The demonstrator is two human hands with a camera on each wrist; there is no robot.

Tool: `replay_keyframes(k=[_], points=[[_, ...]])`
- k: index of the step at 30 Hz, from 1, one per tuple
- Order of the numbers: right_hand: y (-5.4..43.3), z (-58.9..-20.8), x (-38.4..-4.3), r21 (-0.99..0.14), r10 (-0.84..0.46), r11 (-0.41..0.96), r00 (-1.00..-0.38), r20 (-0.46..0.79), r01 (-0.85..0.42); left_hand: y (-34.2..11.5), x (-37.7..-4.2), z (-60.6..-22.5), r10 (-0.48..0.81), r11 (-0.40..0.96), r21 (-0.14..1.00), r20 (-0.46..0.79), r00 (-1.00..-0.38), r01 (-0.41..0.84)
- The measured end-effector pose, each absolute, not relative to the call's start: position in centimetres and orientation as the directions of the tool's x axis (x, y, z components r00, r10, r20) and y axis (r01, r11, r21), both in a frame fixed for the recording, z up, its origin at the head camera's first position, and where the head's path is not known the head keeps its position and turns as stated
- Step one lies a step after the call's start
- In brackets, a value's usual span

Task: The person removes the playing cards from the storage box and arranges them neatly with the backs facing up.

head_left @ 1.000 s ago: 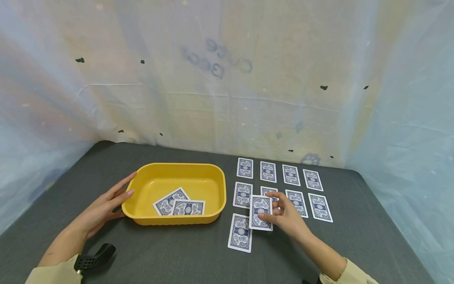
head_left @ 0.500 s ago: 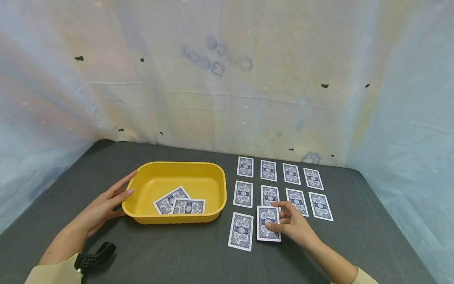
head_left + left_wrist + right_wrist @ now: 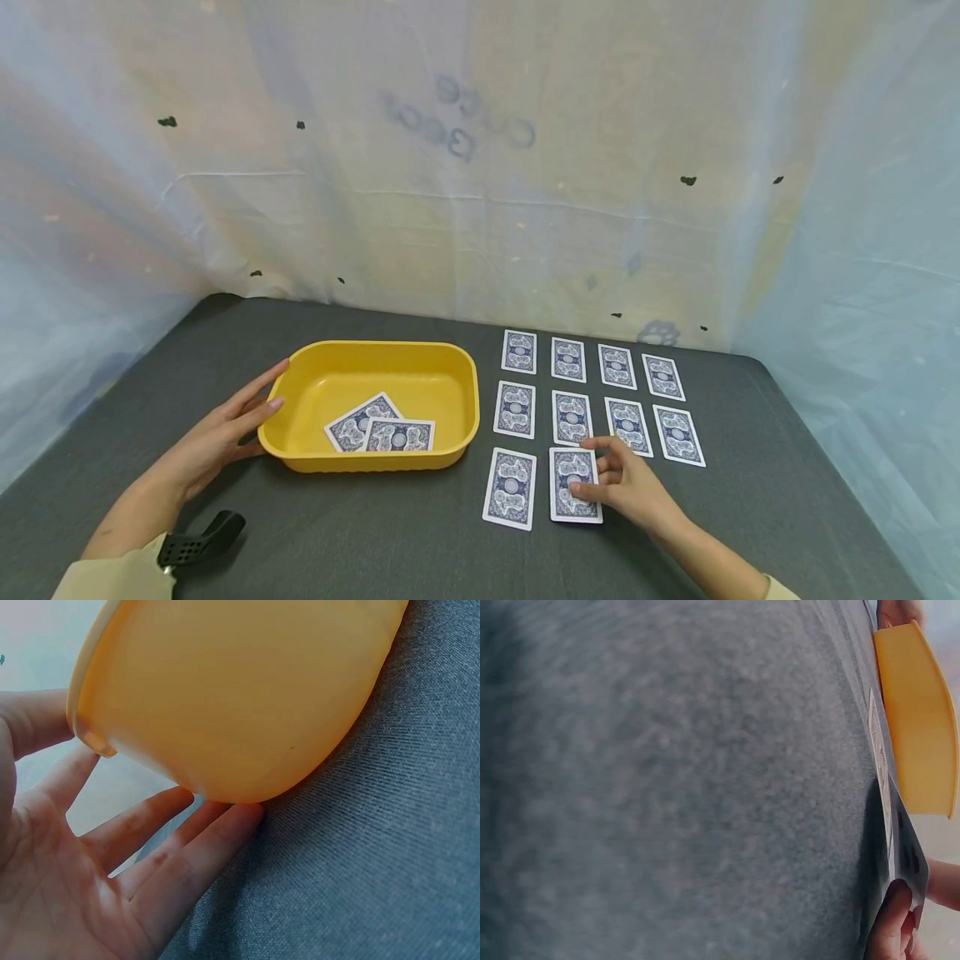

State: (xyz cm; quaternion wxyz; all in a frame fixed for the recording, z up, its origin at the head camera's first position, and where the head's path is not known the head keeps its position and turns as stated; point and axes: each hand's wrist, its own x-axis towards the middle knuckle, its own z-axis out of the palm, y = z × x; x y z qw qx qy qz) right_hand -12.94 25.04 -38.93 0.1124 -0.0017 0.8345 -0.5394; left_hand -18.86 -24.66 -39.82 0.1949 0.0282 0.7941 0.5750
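My right hand [image 3: 626, 483] pinches a playing card [image 3: 575, 496] with a blue patterned back up, thumb on top near its right edge. The card is tilted close over the table in the right wrist view, beside another face-down card [image 3: 510, 489]. My left hand [image 3: 217, 437] touches the left end of a yellow tray [image 3: 367, 465]. Its thumb lies at the rim, and the other fingers are spread, fairly straight, along the tray's outer end in the left wrist view [image 3: 82, 847]. Two cards [image 3: 399, 436] lie overlapping inside the tray.
Face-down cards [image 3: 572, 417] lie in rows to the right of the tray, on the dark cloth-covered table [image 3: 360, 533]. A translucent sheet [image 3: 480, 233] hangs behind the table and along both sides. A black strap [image 3: 202, 542] is at the left wrist.
My right hand has brought the card rightward and toward me, lowering it to a spot right of the near card. The left hand and the tray have stayed put.
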Motion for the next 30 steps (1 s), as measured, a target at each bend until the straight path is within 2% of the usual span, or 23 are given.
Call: replay_keyframes(k=[4,8,14,19,30], points=[[25.21,-39.16,-12.75,-0.894,-0.141,0.439,-0.976,-0.167,0.089,-24.65,-18.88,-39.85,0.267,0.338,0.923,-0.279,-0.922,-0.182],[25.21,-39.20,-12.68,-0.856,-0.103,0.511,-0.983,-0.150,0.077,-24.60,-18.87,-39.85,0.264,0.341,0.922,-0.281,-0.923,-0.183],[24.94,-38.98,-12.67,-0.739,-0.038,0.670,-0.992,-0.123,0.066,-24.57,-18.83,-39.80,0.264,0.343,0.922,-0.277,-0.924,-0.178],[24.63,-38.82,-12.54,-0.647,-0.037,0.762,-0.996,-0.077,0.022,-24.61,-18.82,-39.84,0.265,0.345,0.922,-0.276,-0.924,-0.177],[24.53,-38.65,-12.37,-0.546,-0.047,0.838,-0.999,-0.027,-0.025,-24.69,-18.79,-39.82,0.275,0.338,0.927,-0.264,-0.924,-0.164]])
